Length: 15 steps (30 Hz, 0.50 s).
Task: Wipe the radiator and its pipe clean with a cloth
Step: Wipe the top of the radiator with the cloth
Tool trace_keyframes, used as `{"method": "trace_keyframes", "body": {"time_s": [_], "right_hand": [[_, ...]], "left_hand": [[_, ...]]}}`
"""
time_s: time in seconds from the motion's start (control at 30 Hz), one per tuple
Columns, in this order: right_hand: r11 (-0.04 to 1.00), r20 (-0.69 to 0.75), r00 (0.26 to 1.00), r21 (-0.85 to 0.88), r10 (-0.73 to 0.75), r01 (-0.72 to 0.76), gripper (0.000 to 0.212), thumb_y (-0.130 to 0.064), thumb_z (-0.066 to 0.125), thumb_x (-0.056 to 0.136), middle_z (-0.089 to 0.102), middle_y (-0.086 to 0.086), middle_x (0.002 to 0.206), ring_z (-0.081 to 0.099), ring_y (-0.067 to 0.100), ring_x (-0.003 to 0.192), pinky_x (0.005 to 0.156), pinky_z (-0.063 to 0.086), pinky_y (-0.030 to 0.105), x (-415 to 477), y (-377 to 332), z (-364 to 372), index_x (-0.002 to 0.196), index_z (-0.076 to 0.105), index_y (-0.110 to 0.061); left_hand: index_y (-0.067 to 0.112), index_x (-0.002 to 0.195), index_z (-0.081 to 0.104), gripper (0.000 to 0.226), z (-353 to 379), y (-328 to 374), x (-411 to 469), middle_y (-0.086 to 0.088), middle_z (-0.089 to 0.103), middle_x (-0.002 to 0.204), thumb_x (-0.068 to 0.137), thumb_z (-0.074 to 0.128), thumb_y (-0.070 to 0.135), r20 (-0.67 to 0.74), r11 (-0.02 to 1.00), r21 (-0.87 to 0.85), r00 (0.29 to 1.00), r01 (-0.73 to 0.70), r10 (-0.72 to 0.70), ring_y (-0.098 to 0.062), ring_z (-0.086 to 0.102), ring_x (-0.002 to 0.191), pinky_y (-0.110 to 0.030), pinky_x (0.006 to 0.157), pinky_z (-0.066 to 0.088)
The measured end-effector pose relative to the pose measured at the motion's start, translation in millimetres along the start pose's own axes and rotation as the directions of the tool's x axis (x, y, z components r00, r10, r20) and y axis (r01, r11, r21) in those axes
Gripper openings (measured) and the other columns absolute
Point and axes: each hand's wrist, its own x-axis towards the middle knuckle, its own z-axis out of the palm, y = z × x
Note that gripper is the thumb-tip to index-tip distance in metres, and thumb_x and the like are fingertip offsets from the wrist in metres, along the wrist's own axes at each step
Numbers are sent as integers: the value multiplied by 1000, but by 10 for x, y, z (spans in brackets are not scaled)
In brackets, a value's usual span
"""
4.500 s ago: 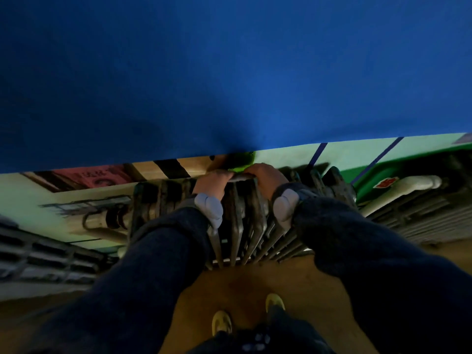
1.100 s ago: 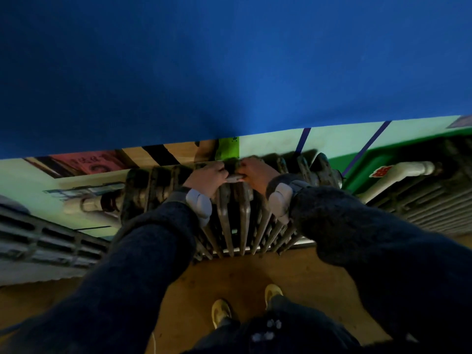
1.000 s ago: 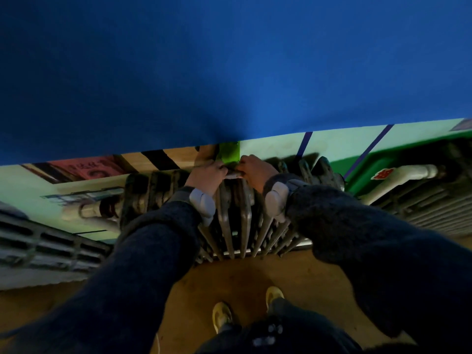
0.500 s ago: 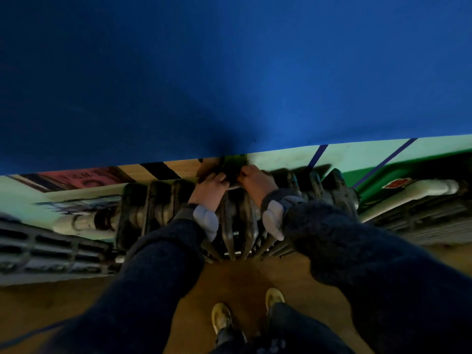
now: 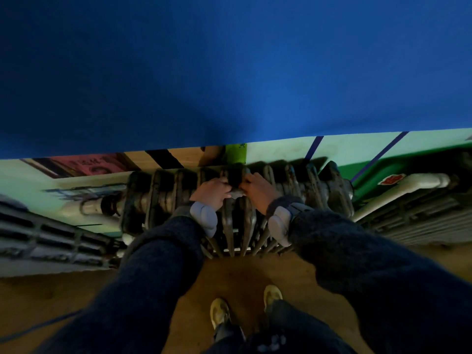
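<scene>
A dark cast-iron radiator [image 5: 163, 198] with several upright ribs stands against the wall below me. My left hand [image 5: 213, 191] and my right hand [image 5: 259, 190] rest on its top near the middle, close together. Between them they grip a small grey cloth [image 5: 237, 192], stretched over a rib; most of it is hidden under my fingers. A pale pipe [image 5: 93, 206] leaves the radiator on the left, and another pale pipe [image 5: 408, 183] runs off to the right.
A large blue surface [image 5: 229, 72] fills the upper half of the view. Slatted grilles [image 5: 51, 241] flank the radiator on both sides low on the wall. My yellow shoes [image 5: 221, 311] stand on the brown floor [image 5: 242, 274] just in front.
Both hands stayed on the radiator's top, shifting slightly back and forth with the cloth between them. The view has bobbed up and down.
</scene>
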Motion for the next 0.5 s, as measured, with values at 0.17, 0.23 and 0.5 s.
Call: {"method": "trace_keyframes", "body": {"time_s": [0.17,0.23,0.5], "right_hand": [[1000,8,1000,15,-19,18,33,-10,38,97,41,11,131,37,25,116,86,22,25,-175,-74,100,127,51,-9],[1000,-4,1000,15,-22,22,33,-9,39,97,40,11,133,36,25,118,86,22,24,-238,-96,126,127,51,-9],[995,34,998,87,-60,57,31,-5,41,95,42,17,132,36,30,124,99,28,34,-386,-149,228,121,55,1]], "left_hand": [[3,115,56,30,124,73,-189,-8,46,127,101,35,20,-9,999,-34,1000,-20,20,-22,45,116,-26,84,35],[2,114,57,30,162,102,-236,-8,47,127,101,36,19,-10,998,-45,999,-32,32,-21,46,116,-26,85,35],[1,105,59,29,182,119,-328,-10,47,125,100,35,17,73,994,-39,992,-102,105,-23,46,113,-27,86,34]]}}
